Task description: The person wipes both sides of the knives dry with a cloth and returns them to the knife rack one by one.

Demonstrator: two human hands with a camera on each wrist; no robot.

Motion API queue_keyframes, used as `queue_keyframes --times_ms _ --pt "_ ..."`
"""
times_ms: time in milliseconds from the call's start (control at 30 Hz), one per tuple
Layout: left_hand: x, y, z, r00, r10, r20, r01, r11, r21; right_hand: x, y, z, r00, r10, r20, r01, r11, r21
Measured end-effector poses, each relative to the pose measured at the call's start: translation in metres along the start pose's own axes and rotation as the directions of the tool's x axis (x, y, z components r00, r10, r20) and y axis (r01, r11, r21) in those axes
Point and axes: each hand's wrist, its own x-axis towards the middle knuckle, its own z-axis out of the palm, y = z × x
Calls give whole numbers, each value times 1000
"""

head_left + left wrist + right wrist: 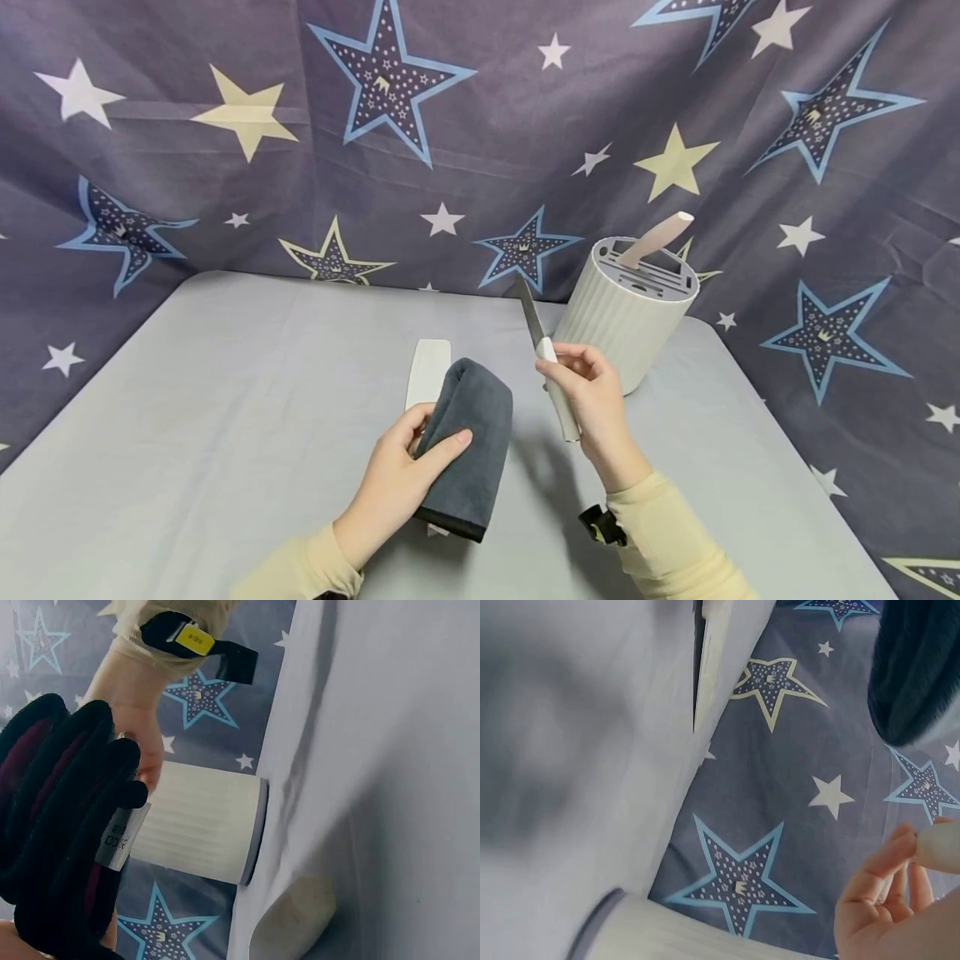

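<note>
My left hand (405, 471) grips a folded dark grey cloth (476, 442), its thumb lying across the front. In the left wrist view the cloth shows several thick folds and a white label (120, 836). To the right of it, my right hand (596, 404) pinches a knife (558, 400) with a pale handle. The knife's narrow blade (530, 310) points up and away, apart from the cloth. In the right wrist view only the handle end (939, 847) shows, at the right edge, beside the curled fingers.
Behind my right hand stands a ribbed white knife block (615, 321) with a pink handle (660, 237) sticking out of its slotted top. A flat white piece (429, 367) lies on the grey-covered table (225, 417), partly behind the cloth. A star-patterned curtain (487, 183) surrounds the table.
</note>
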Motion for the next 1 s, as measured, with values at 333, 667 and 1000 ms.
queue_keyframes --times_ms 333,667,1000 --pt "1 0 -5 1000 -6 -28 6 1000 2 13 -24 -21 996 -50 74 62 983 -174" --pt "2 -1 -8 1000 -6 -24 6 1000 -4 25 -60 -51 976 -126 180 183 918 -351" --pt "5 -5 -14 999 -20 -38 21 1000 16 43 -93 -92 962 -170 215 264 779 -569"
